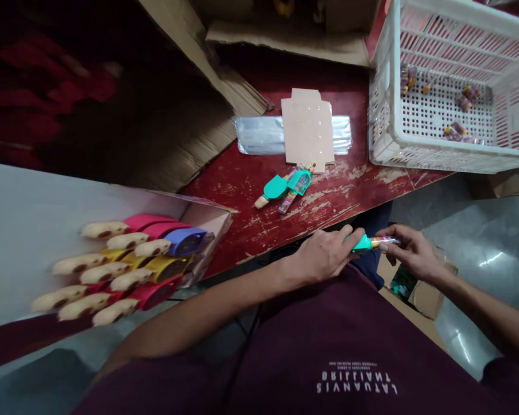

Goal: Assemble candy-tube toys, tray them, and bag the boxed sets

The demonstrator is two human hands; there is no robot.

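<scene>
My left hand (324, 253) is closed around a teal plastic toy (362, 244), held just in front of the shirt, below the table edge. My right hand (413, 252) pinches the far end of a clear tube of colourful candy (383, 241). That tube lines up with the teal toy and meets its end; how far it sits inside cannot be made out. On the red table lies another teal toy (275, 188) with a cream-coloured tip, and a candy tube (288, 202) beside it.
A flat cardboard piece (308, 129) rests on clear plastic bags (259, 135). At the right stands a white crate (383, 147) with several small packs. A box at the left holds pink, yellow and blue toys (155, 271) with cream animal heads. Cardboard boxes (432, 288) stand below.
</scene>
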